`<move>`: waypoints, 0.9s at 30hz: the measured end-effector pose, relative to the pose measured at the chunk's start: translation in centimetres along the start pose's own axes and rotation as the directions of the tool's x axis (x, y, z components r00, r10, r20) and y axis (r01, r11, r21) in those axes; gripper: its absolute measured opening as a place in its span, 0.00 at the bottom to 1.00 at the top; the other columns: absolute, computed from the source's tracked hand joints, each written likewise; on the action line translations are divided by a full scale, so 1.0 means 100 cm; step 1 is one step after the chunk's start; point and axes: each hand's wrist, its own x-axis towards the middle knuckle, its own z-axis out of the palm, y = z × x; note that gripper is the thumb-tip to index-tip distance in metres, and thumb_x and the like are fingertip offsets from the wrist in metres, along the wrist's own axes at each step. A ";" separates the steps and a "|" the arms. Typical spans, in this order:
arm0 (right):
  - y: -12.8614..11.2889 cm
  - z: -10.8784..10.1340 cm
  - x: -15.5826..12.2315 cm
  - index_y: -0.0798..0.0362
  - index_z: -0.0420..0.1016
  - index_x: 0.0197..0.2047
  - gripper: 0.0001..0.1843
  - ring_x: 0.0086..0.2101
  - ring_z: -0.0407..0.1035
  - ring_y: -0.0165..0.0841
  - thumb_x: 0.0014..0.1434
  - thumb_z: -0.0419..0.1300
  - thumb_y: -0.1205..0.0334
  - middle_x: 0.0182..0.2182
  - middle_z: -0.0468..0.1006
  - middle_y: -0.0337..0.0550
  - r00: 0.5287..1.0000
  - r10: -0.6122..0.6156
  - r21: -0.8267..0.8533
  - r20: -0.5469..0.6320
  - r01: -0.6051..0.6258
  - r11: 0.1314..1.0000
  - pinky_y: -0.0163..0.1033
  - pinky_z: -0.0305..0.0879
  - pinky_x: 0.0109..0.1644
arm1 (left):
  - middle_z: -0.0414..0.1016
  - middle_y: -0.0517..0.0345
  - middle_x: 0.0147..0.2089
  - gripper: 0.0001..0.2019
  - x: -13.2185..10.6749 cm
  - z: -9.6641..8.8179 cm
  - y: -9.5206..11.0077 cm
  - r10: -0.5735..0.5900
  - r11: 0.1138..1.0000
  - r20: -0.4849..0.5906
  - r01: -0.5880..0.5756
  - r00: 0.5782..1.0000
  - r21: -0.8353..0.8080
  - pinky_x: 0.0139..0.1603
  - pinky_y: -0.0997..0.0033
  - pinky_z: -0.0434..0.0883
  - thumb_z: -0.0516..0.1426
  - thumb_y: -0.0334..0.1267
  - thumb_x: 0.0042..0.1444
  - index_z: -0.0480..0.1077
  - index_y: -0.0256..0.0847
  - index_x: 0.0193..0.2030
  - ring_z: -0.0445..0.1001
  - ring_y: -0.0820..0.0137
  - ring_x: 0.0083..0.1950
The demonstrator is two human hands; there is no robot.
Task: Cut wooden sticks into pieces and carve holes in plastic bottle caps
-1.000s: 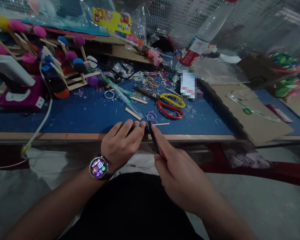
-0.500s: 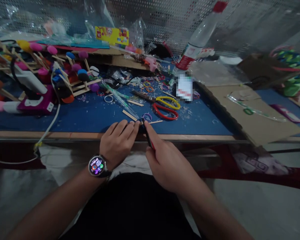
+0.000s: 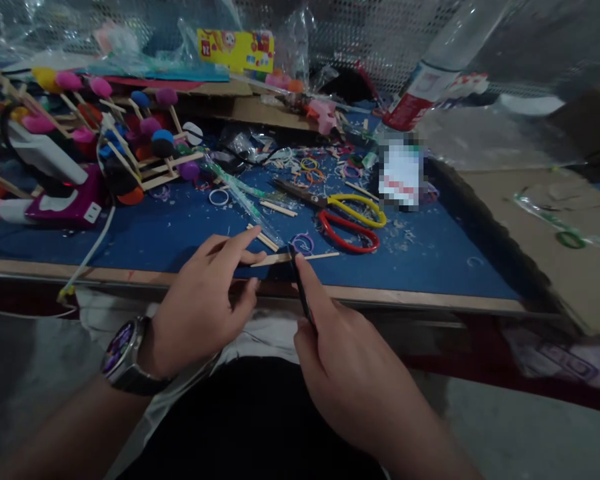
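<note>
My left hand (image 3: 203, 303), with a watch (image 3: 123, 357) on its wrist, pinches one end of a thin wooden stick (image 3: 300, 257) that lies at the near edge of the blue mat (image 3: 170, 227). My right hand (image 3: 350, 373) grips a dark cutting tool (image 3: 300, 293) with a red handle. The tool's tip touches the stick near its middle. A purple rubber band (image 3: 303, 243) lies just behind the stick.
Scissors with one yellow and one red handle (image 3: 345, 213) lie behind the stick. A stick-and-pompom model (image 3: 130, 140), a glue gun on a purple stand (image 3: 50, 180) and its white cable (image 3: 87, 257) fill the left. Cardboard (image 3: 540, 227) lies right, a bottle (image 3: 430, 80) behind.
My left hand slid back along the stick and turned, its fingers now pinching the stick's left end. The view shifted slightly right. The right hand still holds the tool on the stick.
</note>
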 end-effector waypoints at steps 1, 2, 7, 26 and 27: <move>0.000 0.000 0.000 0.62 0.41 0.76 0.41 0.33 0.79 0.42 0.62 0.46 0.67 0.47 0.82 0.57 1.000 0.002 -0.002 -0.001 -0.002 1.000 0.42 0.74 0.34 | 0.79 0.51 0.52 0.27 0.000 0.000 0.000 -0.004 1.000 0.000 0.004 1.000 -0.003 0.58 0.56 0.71 0.57 0.30 0.60 0.61 0.37 0.67 0.70 0.60 0.60; 0.000 0.000 0.000 0.62 0.41 0.76 0.41 0.33 0.79 0.41 0.62 0.46 0.67 0.47 0.82 0.57 1.000 0.000 -0.004 -0.004 0.000 1.000 0.42 0.74 0.34 | 0.79 0.51 0.52 0.27 0.000 0.000 0.001 -0.003 1.000 0.002 0.003 1.000 -0.005 0.58 0.56 0.71 0.57 0.30 0.60 0.61 0.37 0.67 0.70 0.60 0.60; 0.003 0.000 0.000 0.62 0.42 0.76 0.40 0.31 0.80 0.41 0.62 0.46 0.67 0.46 0.83 0.56 0.999 -0.030 0.000 -0.035 0.030 1.000 0.40 0.75 0.33 | 0.80 0.51 0.50 0.28 0.002 0.001 0.001 0.013 1.000 -0.019 -0.013 1.000 0.002 0.57 0.57 0.72 0.57 0.29 0.60 0.60 0.36 0.68 0.71 0.60 0.58; 0.014 0.003 -0.006 0.58 0.47 0.76 0.37 0.41 0.81 0.44 0.64 0.46 0.64 0.54 0.80 0.54 0.991 -0.076 -0.010 -0.113 0.076 0.997 0.43 0.78 0.37 | 0.78 0.41 0.53 0.22 -0.013 0.024 0.003 0.299 0.916 -0.086 -0.261 0.950 0.303 0.55 0.50 0.75 0.58 0.32 0.62 0.69 0.24 0.61 0.73 0.53 0.54; 0.015 0.003 -0.006 0.58 0.46 0.76 0.37 0.42 0.81 0.44 0.65 0.46 0.64 0.55 0.79 0.54 0.991 -0.077 -0.010 -0.113 0.076 0.997 0.43 0.78 0.37 | 0.78 0.41 0.52 0.22 -0.012 0.024 0.003 0.291 0.921 -0.085 -0.254 0.953 0.295 0.55 0.49 0.75 0.58 0.32 0.62 0.69 0.24 0.61 0.73 0.53 0.54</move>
